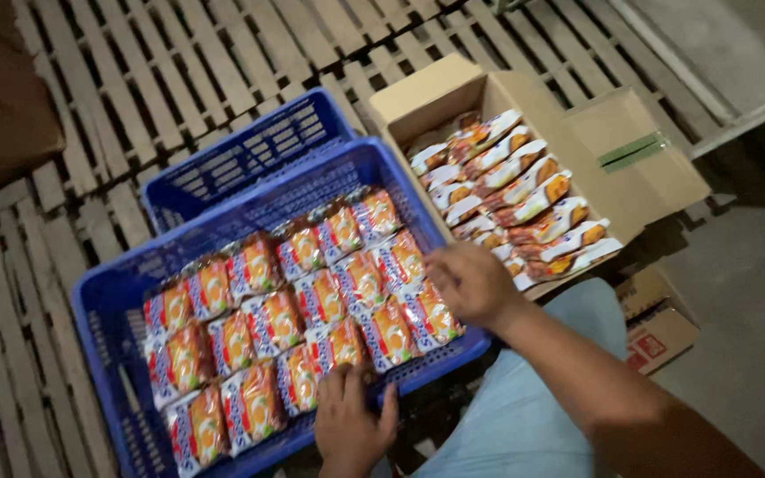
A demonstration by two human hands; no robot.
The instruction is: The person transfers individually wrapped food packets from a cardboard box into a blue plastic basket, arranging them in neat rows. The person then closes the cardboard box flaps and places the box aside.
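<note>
A blue plastic crate (108,301) holds rows of orange, red and white snack packets (272,319) standing side by side. My left hand (350,425) rests at the crate's near edge, fingers on the packets of the front row. My right hand (471,283) hovers over the crate's right corner, fingers curled and touching a packet there; whether it grips one I cannot tell. To the right, an open cardboard box (639,181) holds more of the same packets (511,195) lying on edge.
A second blue crate (241,155) sits behind the first. Both stand on wooden pallets (135,71). A smaller printed carton (657,327) lies on the grey floor at the right. My light blue trouser leg (524,398) is below the crate.
</note>
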